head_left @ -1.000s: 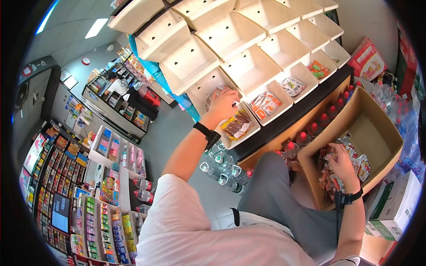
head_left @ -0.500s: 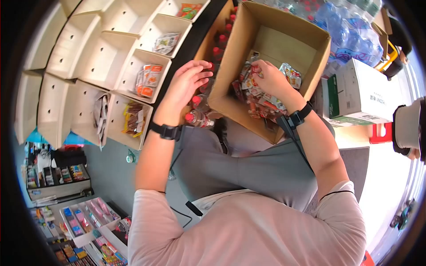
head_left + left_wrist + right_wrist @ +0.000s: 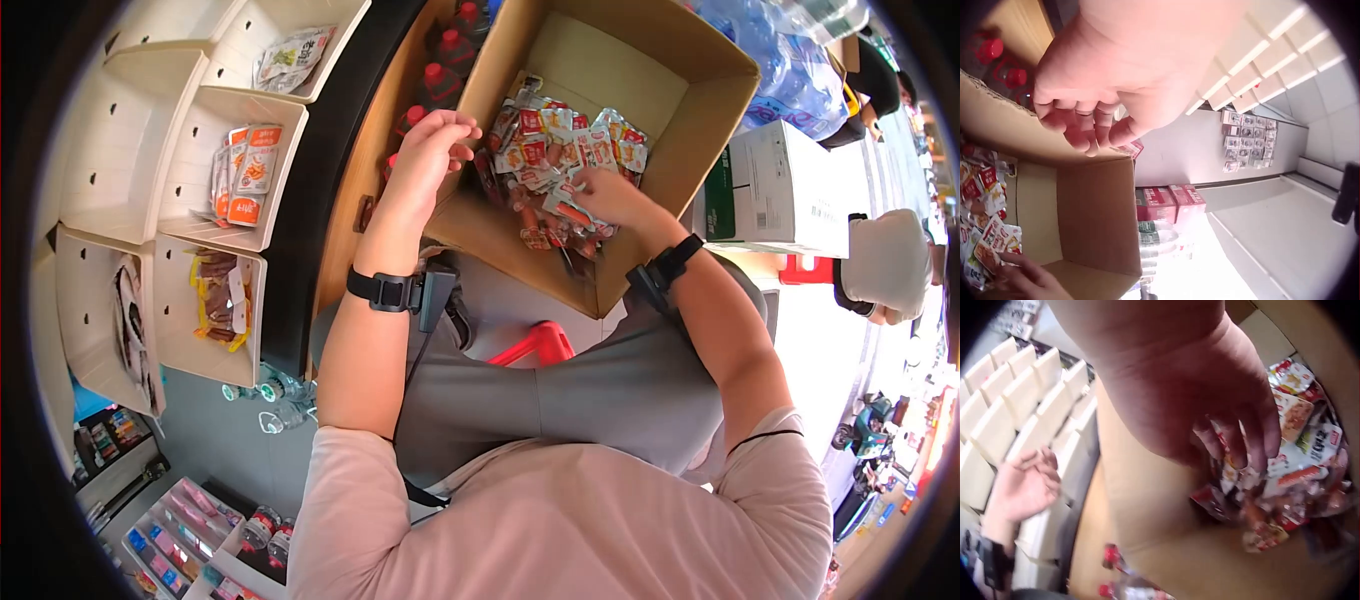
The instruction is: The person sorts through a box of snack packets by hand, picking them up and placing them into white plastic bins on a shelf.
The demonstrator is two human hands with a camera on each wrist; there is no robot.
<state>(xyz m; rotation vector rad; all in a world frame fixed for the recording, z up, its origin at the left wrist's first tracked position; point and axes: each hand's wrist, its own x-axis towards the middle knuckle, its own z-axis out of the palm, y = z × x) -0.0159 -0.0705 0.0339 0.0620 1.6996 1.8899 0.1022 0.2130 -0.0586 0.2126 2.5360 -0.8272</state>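
My right hand is inside a cardboard box, over a heap of small snack packets. In the right wrist view its loosely bent, spread fingers reach down among the shiny wrappers, fingertips at the packets. Some wrappers are red and white; clear ones show sausage-like pieces. Over the box's left rim my left hand hovers with nothing in it, its fingers hanging relaxed in the left wrist view.
Cream bins line the left; one holds orange-and-white packets, another brown snacks in yellow packaging. Red-capped bottles stand between bins and box. At right are a white-and-green carton and wrapped water bottles.
My left hand has left the bin of packets and come over to the box's edge. The right hand stays in the box, above the heap. The head view has swung toward the box.
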